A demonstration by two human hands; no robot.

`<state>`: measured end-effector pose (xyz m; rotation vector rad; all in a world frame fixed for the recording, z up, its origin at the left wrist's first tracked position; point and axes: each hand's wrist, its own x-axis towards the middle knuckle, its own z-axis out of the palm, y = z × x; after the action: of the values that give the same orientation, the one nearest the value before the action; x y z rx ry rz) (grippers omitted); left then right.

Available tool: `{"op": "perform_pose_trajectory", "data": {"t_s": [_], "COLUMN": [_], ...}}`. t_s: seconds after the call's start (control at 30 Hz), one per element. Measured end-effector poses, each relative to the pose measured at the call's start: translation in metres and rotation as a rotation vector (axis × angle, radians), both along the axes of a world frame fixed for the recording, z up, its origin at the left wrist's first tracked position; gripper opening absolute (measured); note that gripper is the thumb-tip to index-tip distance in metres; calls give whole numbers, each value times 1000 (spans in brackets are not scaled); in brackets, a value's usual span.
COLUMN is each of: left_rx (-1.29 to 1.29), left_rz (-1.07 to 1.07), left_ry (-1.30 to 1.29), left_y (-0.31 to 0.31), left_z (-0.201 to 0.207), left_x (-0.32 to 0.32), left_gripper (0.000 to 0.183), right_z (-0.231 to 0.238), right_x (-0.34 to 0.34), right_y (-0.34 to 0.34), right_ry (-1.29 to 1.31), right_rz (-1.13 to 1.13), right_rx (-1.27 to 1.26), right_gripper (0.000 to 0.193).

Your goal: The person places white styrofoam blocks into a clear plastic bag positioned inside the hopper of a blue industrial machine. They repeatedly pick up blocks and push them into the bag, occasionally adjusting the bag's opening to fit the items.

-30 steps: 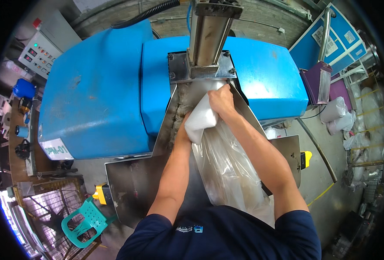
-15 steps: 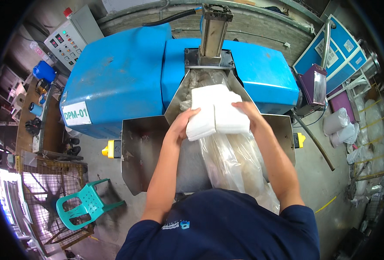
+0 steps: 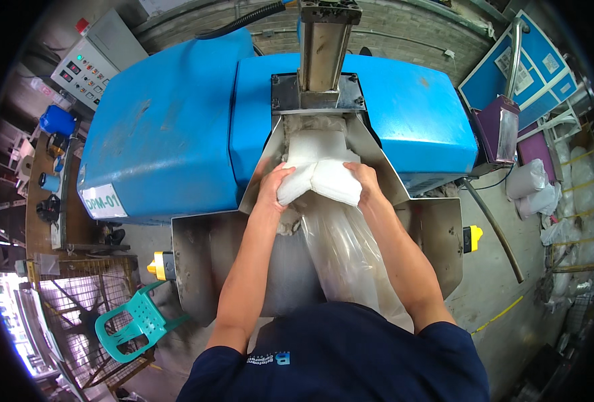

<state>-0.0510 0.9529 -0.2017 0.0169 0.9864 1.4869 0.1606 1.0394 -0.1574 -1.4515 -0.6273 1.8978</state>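
Observation:
My left hand (image 3: 273,184) and my right hand (image 3: 366,179) both grip a folded white pillow-like bundle (image 3: 322,175) in the metal chute (image 3: 377,167) of a big blue machine (image 3: 169,127). The bundle's upper part sits under a vertical metal column (image 3: 322,50). A clear plastic bag (image 3: 350,258) hangs below the bundle, between my forearms, over the steel tray (image 3: 203,261). My left fingers wrap the bundle's left lobe. The right hand presses on the right lobe.
A grey control box (image 3: 89,63) stands at the upper left. A green plastic chair (image 3: 133,325) sits at the lower left by a wire cage. Yellow knobs (image 3: 157,266) flank the tray. White sacks (image 3: 535,191) and a blue board (image 3: 525,63) are on the right.
The white bundle has gone from above the chute down and deeper into it under the column. Both hands followed it, and the view shifted slightly.

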Motion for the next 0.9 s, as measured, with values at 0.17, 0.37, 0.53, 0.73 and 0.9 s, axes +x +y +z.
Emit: {"op": "perform_pose_trajectory", "data": {"t_s": [0.17,0.37,0.53,0.73,0.9], "left_rx": [-4,76,170,158,182], "left_rz": [59,99,-4,-80,-98], "left_ry": [47,151,85,160,178], "left_y": [8,24,-23,-93,-136], "left_z": [-21,-24,11,72,82], "left_x": [-1,1,21,48,63], "left_gripper": [33,33,40,56,60], "right_z": [-33,-87,-34,27,26], "right_x": [0,-2,22,67,84], "right_y": [15,47,0,-67,-118], "right_ry": [58,321,193,178,211], "right_rz": [-11,-55,85,198,154], "right_rx": [-10,9,88,126,133], "right_gripper": [32,31,36,42,46]}}
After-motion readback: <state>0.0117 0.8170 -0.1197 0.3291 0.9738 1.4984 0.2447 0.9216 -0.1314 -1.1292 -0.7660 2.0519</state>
